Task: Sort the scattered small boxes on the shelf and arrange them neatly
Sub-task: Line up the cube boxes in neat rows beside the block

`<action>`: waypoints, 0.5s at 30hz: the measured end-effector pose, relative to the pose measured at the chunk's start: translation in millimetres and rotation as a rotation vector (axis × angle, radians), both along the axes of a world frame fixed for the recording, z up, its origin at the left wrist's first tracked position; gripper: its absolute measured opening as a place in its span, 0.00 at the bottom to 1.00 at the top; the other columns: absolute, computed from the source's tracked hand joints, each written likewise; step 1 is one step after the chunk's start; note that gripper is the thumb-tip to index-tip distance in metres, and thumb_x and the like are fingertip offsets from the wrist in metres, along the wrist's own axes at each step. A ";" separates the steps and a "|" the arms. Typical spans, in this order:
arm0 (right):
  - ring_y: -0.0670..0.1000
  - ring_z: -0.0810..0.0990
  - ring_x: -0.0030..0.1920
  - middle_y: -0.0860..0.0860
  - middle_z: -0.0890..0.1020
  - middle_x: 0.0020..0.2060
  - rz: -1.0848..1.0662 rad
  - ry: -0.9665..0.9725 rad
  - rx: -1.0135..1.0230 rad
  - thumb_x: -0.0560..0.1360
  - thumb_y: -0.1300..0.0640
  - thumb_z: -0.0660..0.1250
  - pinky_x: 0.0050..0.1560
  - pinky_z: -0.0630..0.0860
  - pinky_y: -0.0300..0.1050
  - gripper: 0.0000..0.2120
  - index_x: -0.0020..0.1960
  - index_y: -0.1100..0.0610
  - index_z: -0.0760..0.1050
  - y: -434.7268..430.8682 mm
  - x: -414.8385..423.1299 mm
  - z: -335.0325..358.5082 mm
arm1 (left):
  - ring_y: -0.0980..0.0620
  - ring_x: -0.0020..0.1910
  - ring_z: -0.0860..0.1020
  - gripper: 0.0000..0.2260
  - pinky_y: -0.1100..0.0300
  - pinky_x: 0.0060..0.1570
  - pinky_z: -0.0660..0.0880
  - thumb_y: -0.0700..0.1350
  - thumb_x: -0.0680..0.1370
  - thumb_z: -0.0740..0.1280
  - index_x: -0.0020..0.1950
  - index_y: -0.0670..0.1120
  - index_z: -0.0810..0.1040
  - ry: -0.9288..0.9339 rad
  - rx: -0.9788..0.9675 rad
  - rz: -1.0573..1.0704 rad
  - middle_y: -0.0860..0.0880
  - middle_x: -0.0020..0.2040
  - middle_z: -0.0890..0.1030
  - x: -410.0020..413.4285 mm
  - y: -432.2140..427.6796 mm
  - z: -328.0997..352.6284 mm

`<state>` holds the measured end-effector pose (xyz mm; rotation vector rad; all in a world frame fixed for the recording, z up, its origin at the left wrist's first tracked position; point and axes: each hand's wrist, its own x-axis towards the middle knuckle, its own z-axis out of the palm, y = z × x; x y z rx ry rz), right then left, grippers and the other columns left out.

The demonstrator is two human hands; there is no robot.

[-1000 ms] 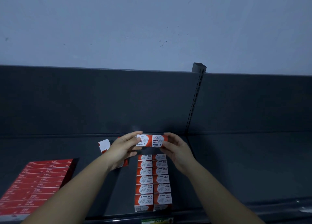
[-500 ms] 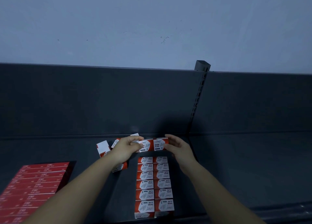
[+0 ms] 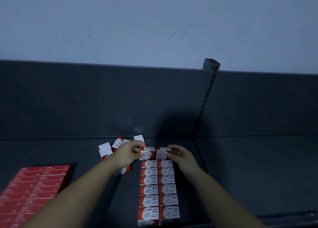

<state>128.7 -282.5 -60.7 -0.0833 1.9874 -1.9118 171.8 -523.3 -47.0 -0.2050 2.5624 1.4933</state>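
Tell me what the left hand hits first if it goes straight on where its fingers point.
The left hand pinches a paper clip box; pushed straight on, that box would likely meet the second box, held by the right hand. The gap between them is unclear.

Both bare forearms are stretched forward from the lower edge and angled in toward each other. The left hand (image 3: 130, 153) is turned knuckles-up, with its fingers curled and the left box (image 3: 147, 153) pinched at its near end between thumb and fingertips. The right hand (image 3: 182, 154) is set opposite, palm faced leftward, with its fingers bent over the outer end of the right box (image 3: 163, 153), which is gripped there. The wrists are held roughly level, and the two hands are kept near but apart.
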 end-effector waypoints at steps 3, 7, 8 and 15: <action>0.49 0.82 0.56 0.51 0.82 0.57 0.034 -0.001 0.023 0.75 0.61 0.72 0.50 0.80 0.40 0.14 0.58 0.51 0.78 2.6 1.1 -3.3 | 0.53 0.52 0.82 0.10 0.64 0.54 0.76 0.40 0.77 0.70 0.55 0.52 0.77 -0.002 -0.028 -0.017 0.49 0.49 0.84 -0.1 2.1 -0.8; 0.48 0.83 0.54 0.50 0.82 0.56 0.051 -0.009 0.024 0.76 0.61 0.71 0.44 0.79 0.36 0.13 0.59 0.52 0.78 3.4 1.3 -1.4 | 0.54 0.52 0.82 0.11 0.68 0.50 0.75 0.37 0.77 0.70 0.55 0.51 0.77 -0.008 0.008 -0.027 0.48 0.50 0.84 -0.1 3.3 -1.0; 0.48 0.83 0.54 0.51 0.82 0.56 0.054 -0.013 0.026 0.76 0.62 0.71 0.45 0.79 0.37 0.12 0.59 0.53 0.78 3.5 0.5 -2.1 | 0.55 0.52 0.82 0.10 0.68 0.49 0.75 0.37 0.77 0.70 0.54 0.50 0.77 -0.011 0.016 -0.032 0.49 0.50 0.84 0.2 3.2 -0.7; 0.49 0.83 0.54 0.52 0.83 0.55 0.058 -0.031 0.040 0.76 0.65 0.69 0.47 0.79 0.37 0.12 0.57 0.54 0.78 7.8 -2.2 -6.6 | 0.58 0.54 0.81 0.11 0.61 0.58 0.75 0.40 0.77 0.70 0.54 0.55 0.79 -0.013 0.029 -0.064 0.54 0.50 0.85 -2.0 3.7 -3.9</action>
